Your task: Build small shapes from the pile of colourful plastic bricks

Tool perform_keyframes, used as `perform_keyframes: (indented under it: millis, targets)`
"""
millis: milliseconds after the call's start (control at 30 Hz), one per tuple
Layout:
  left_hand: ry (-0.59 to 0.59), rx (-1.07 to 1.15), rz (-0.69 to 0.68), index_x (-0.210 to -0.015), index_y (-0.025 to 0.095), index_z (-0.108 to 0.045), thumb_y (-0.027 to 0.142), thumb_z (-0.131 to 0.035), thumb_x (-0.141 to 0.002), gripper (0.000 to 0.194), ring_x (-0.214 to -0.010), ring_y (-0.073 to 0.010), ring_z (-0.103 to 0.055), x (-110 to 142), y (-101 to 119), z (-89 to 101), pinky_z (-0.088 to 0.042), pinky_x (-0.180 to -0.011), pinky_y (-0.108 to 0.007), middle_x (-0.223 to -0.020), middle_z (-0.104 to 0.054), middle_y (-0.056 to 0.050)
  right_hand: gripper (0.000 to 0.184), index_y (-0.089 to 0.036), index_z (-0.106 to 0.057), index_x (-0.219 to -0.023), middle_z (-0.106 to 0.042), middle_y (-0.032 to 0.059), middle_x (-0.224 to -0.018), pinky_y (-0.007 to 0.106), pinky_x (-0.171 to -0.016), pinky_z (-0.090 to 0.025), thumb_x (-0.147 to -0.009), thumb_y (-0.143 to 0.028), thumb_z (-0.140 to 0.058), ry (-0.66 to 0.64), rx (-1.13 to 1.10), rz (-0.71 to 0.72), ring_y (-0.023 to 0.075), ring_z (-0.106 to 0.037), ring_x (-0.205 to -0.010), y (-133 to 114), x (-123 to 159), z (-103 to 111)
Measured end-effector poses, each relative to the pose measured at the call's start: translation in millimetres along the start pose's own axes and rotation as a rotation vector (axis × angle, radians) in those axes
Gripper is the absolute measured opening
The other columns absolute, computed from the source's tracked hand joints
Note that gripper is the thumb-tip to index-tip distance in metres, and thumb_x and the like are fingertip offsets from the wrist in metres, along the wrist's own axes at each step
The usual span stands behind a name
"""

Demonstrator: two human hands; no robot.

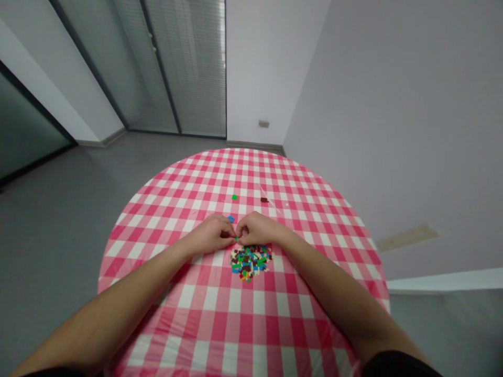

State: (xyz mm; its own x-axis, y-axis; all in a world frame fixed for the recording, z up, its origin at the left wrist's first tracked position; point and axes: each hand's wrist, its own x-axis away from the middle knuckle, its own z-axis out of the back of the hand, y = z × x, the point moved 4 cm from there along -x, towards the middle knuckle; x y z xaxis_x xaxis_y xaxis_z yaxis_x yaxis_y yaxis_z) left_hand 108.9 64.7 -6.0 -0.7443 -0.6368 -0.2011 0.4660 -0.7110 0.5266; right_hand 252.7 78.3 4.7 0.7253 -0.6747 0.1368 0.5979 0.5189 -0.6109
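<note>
My left hand (212, 233) and my right hand (257, 229) meet fingertip to fingertip above a round table with a red-and-white checked cloth (243, 324). Both hands are curled in a pinch around a tiny green piece (236, 239) held between them. Just below the hands lies a heap of several small coloured pieces (250, 261), green, blue, brown, white and red. A blue piece (231, 219) lies beside my left knuckles. Farther back rest a green piece (234, 197) and a dark brown piece (264, 200).
The table stands in a corner, with a grey wall (393, 131) to the right and glass doors with blinds (184, 68) at the back. Grey floor (58, 220) spreads out to the left.
</note>
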Motion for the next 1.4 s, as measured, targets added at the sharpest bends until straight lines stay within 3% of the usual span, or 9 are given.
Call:
perform_keyframes:
  millis: [467, 700, 1033, 1400]
  targets:
    - [0.007, -0.028, 0.022, -0.065, 0.018, -0.068, 0.018, -0.059, -0.085, 0.022, -0.066, -0.0141, -0.058, 0, -2, -0.5, -0.041, -0.069, -0.029, -0.067, -0.065, -0.002, 0.019, -0.014, -0.077, -0.083, -0.067, 0.0, -0.064, 0.02, -0.056, -0.036, -0.07, -0.01, -0.064, 0.013, 0.065, 0.054, 0.0099, -0.053, -0.057, -1, -2, 1]
    - [0.028, -0.034, 0.048, -0.071, 0.018, -0.072, 0.016, -0.061, -0.084, 0.017, -0.069, -0.0148, -0.06, 1, -3, -0.3, -0.041, -0.07, -0.029, -0.071, -0.068, -0.002, 0.021, -0.014, -0.076, -0.083, -0.068, 0.0008, -0.065, 0.021, -0.058, -0.036, -0.067, -0.009, -0.064, 0.035, 0.094, 0.062, 0.0108, -0.054, -0.058, -2, -2, 1]
    - [0.077, 0.043, 0.125, -0.078, 0.02, -0.075, 0.018, -0.064, -0.084, 0.013, -0.077, -0.0178, -0.063, 2, -7, 7.7, -0.046, -0.075, -0.031, -0.079, -0.072, -0.003, 0.016, -0.014, -0.077, -0.082, -0.072, 0.005, -0.072, 0.022, -0.056, -0.036, -0.072, -0.014, -0.065, 0.118, 0.155, -0.121, 0.0131, -0.059, -0.062, 15, -1, 18]
    - [0.118, 0.043, 0.154, -0.079, 0.02, -0.075, 0.023, -0.061, -0.086, 0.016, -0.078, -0.0179, -0.062, 3, -9, 11.5, -0.047, -0.078, -0.032, -0.078, -0.071, -0.005, 0.021, -0.019, -0.078, -0.091, -0.076, 0.0087, -0.089, 0.028, -0.069, -0.044, -0.088, -0.034, -0.062, 0.301, 0.29, -0.219, 0.0209, -0.068, -0.081, 22, -9, 12]
